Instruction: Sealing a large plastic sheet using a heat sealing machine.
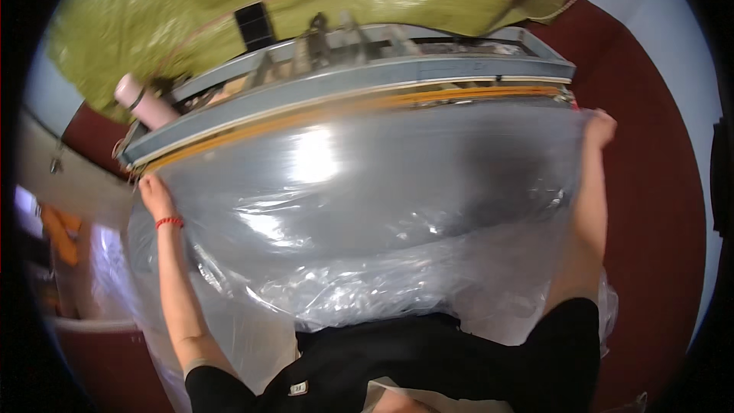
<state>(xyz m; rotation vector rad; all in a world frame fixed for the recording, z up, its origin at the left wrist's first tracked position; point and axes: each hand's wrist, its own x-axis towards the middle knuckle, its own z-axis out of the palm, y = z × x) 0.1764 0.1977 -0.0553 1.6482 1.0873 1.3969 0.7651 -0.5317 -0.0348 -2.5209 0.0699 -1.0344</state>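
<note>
A wide sheet of clear plastic film [367,176] is stretched between my two hands, its lower part bunched and crinkled against my body. At the left, my left hand [155,193] is closed on the film's upper corner. My right hand [600,128] grips the opposite upper corner at the right, with the arm stretched out. Just beyond the film's top edge runs an orange strip [306,116] along the front of a long grey metal frame [344,76]. The fingertips of both hands are partly hidden.
Several metal tools [329,42] lie in the frame's trough. A pink cylinder [145,103] leans at its left end, and a dark phone-like slab [254,25] rests behind. Yellow-green woven sheeting [191,0] covers the back. Dark red floor [650,206] shows at the right.
</note>
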